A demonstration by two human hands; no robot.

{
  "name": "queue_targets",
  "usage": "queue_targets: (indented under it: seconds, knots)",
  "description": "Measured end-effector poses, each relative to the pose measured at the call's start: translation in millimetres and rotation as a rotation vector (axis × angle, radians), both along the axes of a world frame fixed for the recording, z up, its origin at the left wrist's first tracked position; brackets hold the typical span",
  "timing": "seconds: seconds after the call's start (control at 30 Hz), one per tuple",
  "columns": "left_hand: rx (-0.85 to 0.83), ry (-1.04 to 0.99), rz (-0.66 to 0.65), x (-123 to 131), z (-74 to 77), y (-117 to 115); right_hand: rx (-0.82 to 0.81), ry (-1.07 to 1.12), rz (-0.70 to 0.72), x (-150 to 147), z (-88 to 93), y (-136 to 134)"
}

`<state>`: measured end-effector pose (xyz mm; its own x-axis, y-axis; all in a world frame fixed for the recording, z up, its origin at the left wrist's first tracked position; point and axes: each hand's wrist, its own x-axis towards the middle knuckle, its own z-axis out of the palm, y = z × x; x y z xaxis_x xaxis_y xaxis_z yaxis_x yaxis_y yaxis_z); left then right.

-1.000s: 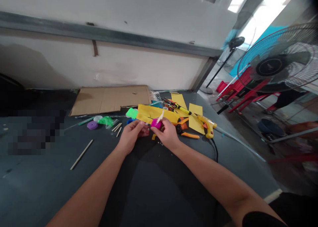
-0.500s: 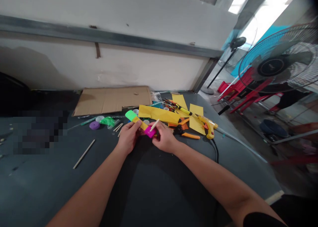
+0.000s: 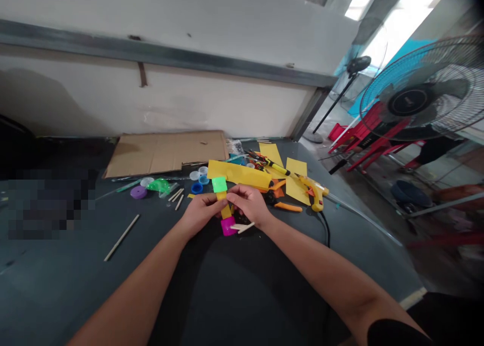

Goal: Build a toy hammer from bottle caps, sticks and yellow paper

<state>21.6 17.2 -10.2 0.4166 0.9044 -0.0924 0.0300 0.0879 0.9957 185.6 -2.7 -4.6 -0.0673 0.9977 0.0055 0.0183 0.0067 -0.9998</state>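
Observation:
Between my hands is a narrow yellow piece (image 3: 226, 211) with a bright green square (image 3: 219, 184) at its far end and a magenta piece (image 3: 228, 226) at its near end. Pale sticks (image 3: 245, 228) jut rightward from the magenta part. My left hand (image 3: 201, 213) pinches the yellow middle from the left. From the right, my right hand (image 3: 248, 203) holds the same middle, its thumb near the left thumb. Just behind lies a folded yellow sheet (image 3: 240, 174). Blue caps (image 3: 197, 188) and short wooden sticks (image 3: 179, 202) rest left of it.
Cardboard (image 3: 166, 152) lies by the wall. A purple roll (image 3: 138, 192), green plastic (image 3: 159, 185) and a long stick (image 3: 121, 238) are at left. Orange-handled pliers (image 3: 288, 206), a yellow glue gun (image 3: 316, 197) and yellow sheets (image 3: 297, 184) lie right. A fan (image 3: 410, 101) stands beyond.
The piece has turned from slanting to nearly upright in view, its magenta end now nearer me. My right hand has shifted from the magenta end to the yellow middle.

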Motion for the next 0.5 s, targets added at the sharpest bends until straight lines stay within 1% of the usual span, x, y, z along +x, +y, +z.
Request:
queue_targets:
  seconds: [0.17, 0.33, 0.5]
  knots:
    - [0.039, 0.104, -0.059, 0.5, -3.0, 1.8, -0.042, 0.01, -0.049, -1.5, 0.3, 1.9]
    - [0.05, 0.06, -0.085, 0.2, -4.4, 2.0, -0.063, -0.01, -0.076, -3.1, 2.9, 1.1]
    - [0.056, 0.024, -0.067, 1.2, -2.4, 1.5, -0.156, 0.06, -0.077, -6.6, 1.7, -0.1]
